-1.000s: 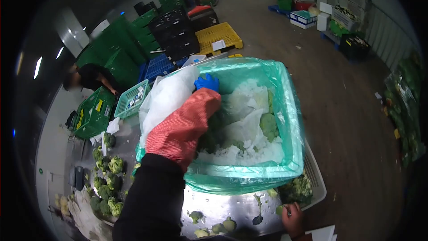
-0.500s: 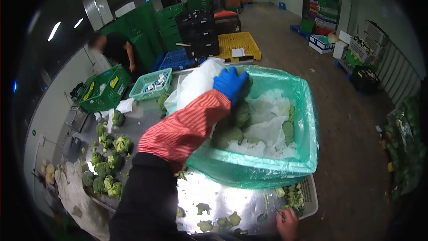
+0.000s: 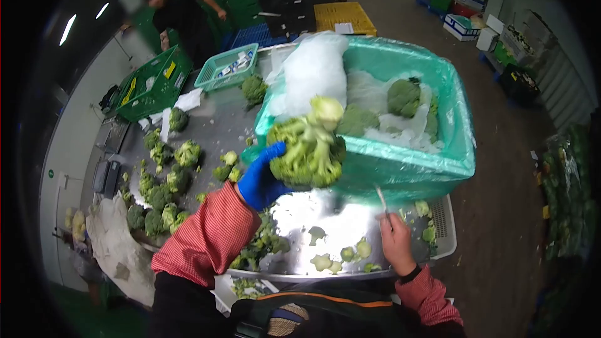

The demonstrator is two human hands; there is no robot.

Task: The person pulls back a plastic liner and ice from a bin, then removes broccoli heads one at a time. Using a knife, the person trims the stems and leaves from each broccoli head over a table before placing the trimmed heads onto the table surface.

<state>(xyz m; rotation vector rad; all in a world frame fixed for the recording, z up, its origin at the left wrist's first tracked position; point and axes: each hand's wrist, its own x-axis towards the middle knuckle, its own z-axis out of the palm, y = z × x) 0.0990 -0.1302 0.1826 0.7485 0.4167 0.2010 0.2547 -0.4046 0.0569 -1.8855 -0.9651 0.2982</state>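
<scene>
My left hand (image 3: pixel 263 178), in a blue glove, is closed on a large head of broccoli (image 3: pixel 307 150), its cut stem facing up, in front of the lined crate. At the lower right my bare right hand (image 3: pixel 395 241) grips a small knife (image 3: pixel 382 200) with its blade pointing up and away. A crate lined with green plastic (image 3: pixel 407 175) holds more broccoli (image 3: pixel 404 97) among white paper sheets (image 3: pixel 316 72). Broccoli pieces (image 3: pixel 178 178) are scattered on the metal table (image 3: pixel 216 128) to the left, and small trimmings (image 3: pixel 322 263) lie near its front edge.
A green crate (image 3: pixel 153 84) and a light green basket (image 3: pixel 226 67) stand at the table's back left, with a person in dark clothes (image 3: pixel 188 22) behind them. A white perforated tray (image 3: pixel 446 228) sits under the lined crate's right side. Beyond are black crates (image 3: pixel 285 3) and a yellow pallet (image 3: pixel 344 19).
My left hand has come back from the crate, now with the broccoli in it. My right hand and its knife have moved up and show more fully. The view has tilted down.
</scene>
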